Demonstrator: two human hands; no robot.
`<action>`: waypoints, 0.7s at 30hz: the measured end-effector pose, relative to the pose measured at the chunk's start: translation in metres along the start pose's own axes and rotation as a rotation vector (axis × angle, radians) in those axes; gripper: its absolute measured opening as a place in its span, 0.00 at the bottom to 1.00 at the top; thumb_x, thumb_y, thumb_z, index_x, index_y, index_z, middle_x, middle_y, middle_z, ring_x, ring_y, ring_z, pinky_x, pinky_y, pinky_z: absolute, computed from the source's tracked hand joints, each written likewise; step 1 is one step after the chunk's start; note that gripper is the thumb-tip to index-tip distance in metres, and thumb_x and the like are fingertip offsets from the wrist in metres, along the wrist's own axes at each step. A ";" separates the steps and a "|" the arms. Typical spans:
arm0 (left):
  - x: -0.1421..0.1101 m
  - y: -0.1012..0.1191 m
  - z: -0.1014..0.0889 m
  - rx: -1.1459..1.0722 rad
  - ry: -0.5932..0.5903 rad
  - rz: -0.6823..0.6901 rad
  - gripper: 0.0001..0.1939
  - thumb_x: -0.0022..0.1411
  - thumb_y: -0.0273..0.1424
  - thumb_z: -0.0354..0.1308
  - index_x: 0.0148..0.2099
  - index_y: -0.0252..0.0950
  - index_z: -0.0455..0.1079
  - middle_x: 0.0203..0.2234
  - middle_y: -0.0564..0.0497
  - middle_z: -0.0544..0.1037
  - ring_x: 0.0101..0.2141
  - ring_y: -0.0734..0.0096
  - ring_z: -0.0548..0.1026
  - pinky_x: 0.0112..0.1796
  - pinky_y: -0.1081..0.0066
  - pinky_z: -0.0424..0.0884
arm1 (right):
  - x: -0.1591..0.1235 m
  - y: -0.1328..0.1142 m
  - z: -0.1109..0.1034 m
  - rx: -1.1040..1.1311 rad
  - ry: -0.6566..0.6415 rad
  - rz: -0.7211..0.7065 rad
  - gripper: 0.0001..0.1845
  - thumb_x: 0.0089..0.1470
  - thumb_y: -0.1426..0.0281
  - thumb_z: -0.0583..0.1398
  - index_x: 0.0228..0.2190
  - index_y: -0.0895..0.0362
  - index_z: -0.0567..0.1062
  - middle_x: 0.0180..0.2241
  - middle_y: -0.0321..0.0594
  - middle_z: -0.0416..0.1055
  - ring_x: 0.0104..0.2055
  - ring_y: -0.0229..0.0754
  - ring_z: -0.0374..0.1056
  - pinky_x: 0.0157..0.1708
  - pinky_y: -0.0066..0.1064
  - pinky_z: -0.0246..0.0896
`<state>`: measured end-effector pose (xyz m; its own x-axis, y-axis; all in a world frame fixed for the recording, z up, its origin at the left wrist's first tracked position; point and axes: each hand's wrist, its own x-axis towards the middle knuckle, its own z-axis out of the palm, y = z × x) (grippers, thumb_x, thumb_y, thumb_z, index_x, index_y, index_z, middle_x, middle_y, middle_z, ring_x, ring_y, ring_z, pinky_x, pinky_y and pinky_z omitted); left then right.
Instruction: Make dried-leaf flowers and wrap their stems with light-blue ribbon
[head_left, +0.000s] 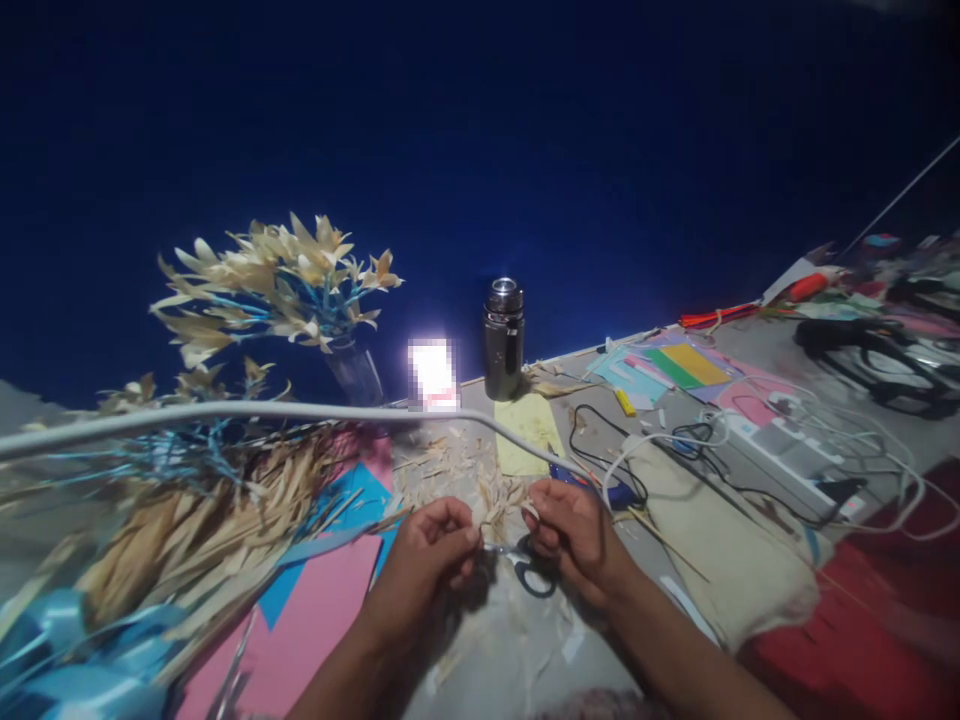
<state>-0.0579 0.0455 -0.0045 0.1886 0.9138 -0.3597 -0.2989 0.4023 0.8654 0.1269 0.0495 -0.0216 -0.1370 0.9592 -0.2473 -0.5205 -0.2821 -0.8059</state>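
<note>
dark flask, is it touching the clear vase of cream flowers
Apart: the head view shows a glowing patch between dark flask and clear vase.

Dried flowers (pixel 292 285) stand left of a dark flask (pixel 503 345); scissors (pixel 534 572) lie nearer.

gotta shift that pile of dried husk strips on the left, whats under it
A blue sheet and a pink sheet show under the right side of the dried husk strips. Anything beneath the thick of the pile is covered.

White cable (pixel 330 411) crosses above the table (pixel 544 655), blocking reach; scissors (pixel 534 575), seemingly, lie below.
</note>
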 end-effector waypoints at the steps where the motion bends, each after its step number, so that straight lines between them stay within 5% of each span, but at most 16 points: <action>1: -0.003 -0.002 0.001 0.007 -0.026 -0.013 0.18 0.44 0.36 0.75 0.27 0.35 0.68 0.17 0.56 0.72 0.16 0.81 0.62 0.19 0.79 0.53 | -0.001 0.000 0.001 0.024 0.010 0.002 0.27 0.38 0.54 0.77 0.24 0.59 0.72 0.19 0.30 0.65 0.16 0.25 0.48 0.18 0.21 0.40; 11: -0.026 -0.011 0.018 0.171 -0.045 -0.020 0.11 0.45 0.32 0.70 0.25 0.34 0.70 0.16 0.53 0.72 0.16 0.79 0.64 0.18 0.78 0.55 | -0.005 0.014 0.009 0.027 0.070 -0.122 0.26 0.39 0.54 0.76 0.30 0.58 0.75 0.21 0.29 0.66 0.17 0.27 0.52 0.15 0.20 0.40; 21: -0.027 -0.018 0.020 0.060 -0.074 -0.145 0.09 0.44 0.30 0.69 0.26 0.33 0.72 0.16 0.51 0.75 0.13 0.81 0.63 0.15 0.80 0.54 | -0.011 0.013 -0.007 -0.291 0.006 -0.151 0.20 0.43 0.54 0.73 0.28 0.57 0.78 0.20 0.33 0.70 0.19 0.32 0.56 0.19 0.26 0.50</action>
<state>-0.0390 0.0125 -0.0030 0.2943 0.8390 -0.4578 -0.2072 0.5236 0.8264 0.1278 0.0349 -0.0335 -0.0715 0.9907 -0.1158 -0.2717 -0.1311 -0.9534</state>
